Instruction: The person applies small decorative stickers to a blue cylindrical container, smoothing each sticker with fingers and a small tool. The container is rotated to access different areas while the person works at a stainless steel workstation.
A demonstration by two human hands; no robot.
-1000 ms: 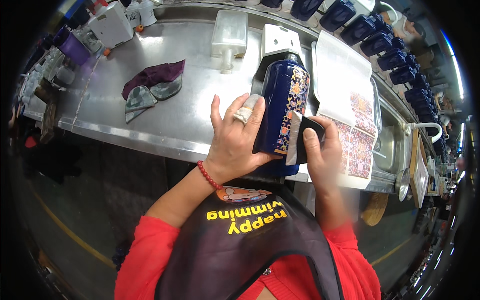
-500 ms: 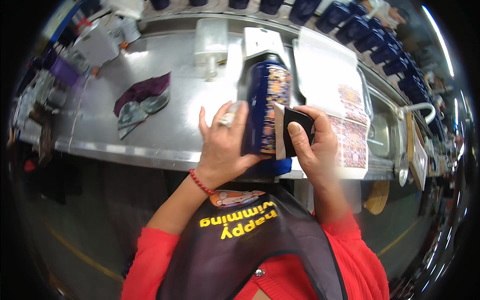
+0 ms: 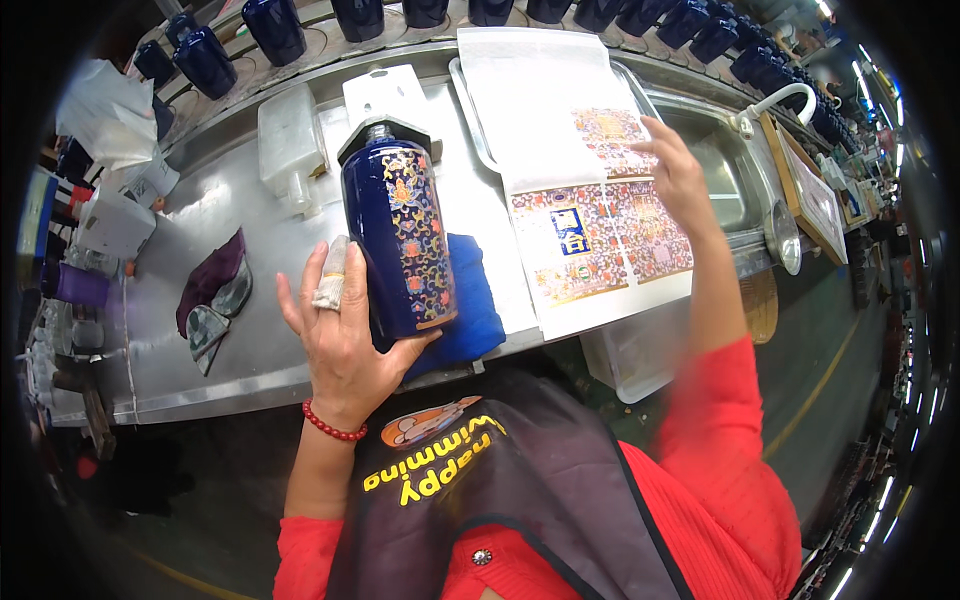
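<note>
Left hand [image 3: 345, 335] wrapped around dark blue ceramic bottle [image 3: 398, 240], palm behind it, thumb below, taped finger upright along its side. Bottle held tilted above blue cloth [image 3: 470, 300] on steel workbench [image 3: 240, 350]. Right hand [image 3: 672, 172] stretched forward, arm extended, fingers loose and holding nothing, fingertips resting on patterned decal sheet [image 3: 590, 240] beside metal tray [image 3: 715, 170]. Folded rags [image 3: 213, 295] farther left.

The left hand [image 3: 345, 335] grips a dark blue patterned bottle [image 3: 400, 240] above a blue cloth [image 3: 472, 300] on the steel bench [image 3: 180, 365], while the right hand [image 3: 675, 170] touches a sheet of printed decals [image 3: 590, 240]
</note>
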